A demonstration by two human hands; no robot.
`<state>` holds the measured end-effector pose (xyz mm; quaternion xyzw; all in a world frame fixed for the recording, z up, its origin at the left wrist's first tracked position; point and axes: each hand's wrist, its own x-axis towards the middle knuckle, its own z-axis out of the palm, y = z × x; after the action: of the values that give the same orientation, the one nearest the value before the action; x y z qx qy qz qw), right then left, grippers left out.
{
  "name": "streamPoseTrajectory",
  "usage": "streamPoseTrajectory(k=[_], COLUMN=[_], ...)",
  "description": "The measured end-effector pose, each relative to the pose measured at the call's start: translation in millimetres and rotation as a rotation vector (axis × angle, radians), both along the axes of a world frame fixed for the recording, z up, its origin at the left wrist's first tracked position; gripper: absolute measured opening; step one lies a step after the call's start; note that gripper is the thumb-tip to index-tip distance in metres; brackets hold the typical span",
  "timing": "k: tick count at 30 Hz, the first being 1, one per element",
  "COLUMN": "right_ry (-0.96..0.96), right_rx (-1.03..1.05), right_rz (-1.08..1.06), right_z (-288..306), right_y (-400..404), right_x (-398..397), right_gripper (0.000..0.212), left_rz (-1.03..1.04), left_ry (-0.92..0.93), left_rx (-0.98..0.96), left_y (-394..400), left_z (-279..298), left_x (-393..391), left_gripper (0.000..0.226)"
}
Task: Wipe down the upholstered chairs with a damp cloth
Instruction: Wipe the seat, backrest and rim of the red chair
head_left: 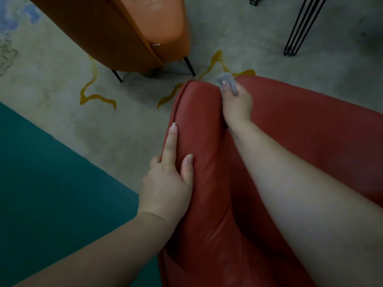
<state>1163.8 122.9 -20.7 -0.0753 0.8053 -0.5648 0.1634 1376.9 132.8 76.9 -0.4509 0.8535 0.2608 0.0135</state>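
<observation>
Now your right hand (236, 102) pinches cloth (228, 82) at far end of red chair (207, 183) ridge; ridge runs back toward you, left hand (167, 181) flat, bracing nearer.

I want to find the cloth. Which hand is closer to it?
Right. The right hand grips the cloth at the far end of the red chair; the left hand rests on the chair's side, apart from it.

Both forearms were bare from the bottom of the frame down to the wrists, with no sleeve edge in view. The left hand (165, 187) and the right hand (237, 104) were bare too. The fingernails were long and rounded at the tips, with a pale, glossy polish that caught the light on the left forefinger and thumb and on the right thumb.
</observation>
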Motion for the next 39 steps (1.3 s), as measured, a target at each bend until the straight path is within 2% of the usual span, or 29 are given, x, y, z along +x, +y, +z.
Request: streamPoseTrajectory(k=[2,4,7,10,15,19,27,33,39], right_ry=[-0.089,-0.097,0.001,0.097,0.208,0.195,0.288,0.112,-0.028], right_rx=[-0.03,-0.016,0.013,-0.032,0.048,0.12,-0.024,0.057,0.2], right_rz=[-0.045,-0.031,0.044,0.173,0.176,0.321,0.45,0.464,0.392], right_z=[-8,-1,23,45,45,37,50,49,68], right_y=[15,35,63,68,0,-32,71,164,181], right_x=[16,44,84,102,26,-10,95,158,166], right_gripper=[0.017,0.017,0.032,0.037,0.036,0.035,0.044,0.044,0.038], left_rz=[0.0,0.0,-0.007,-0.01,-0.015,-0.007,0.02,0.036,0.022], left_ry=[0.004,0.006,0.006,0.003,0.005,0.017,0.036,0.071,0.039], left_rx=[0.004,0.001,-0.006,-0.006,-0.02,-0.01,0.008,0.022,0.04], left_y=[0,-1,-2,-2,-1,-1,0,1,2], left_z=[0,0,-1,-1,-1,0,-5,-1,6], left_x=[1,0,0,0,1,2,1,2,4], left_gripper=[0.063,0.063,0.063,0.062,0.061,0.062,0.064,0.059,0.059])
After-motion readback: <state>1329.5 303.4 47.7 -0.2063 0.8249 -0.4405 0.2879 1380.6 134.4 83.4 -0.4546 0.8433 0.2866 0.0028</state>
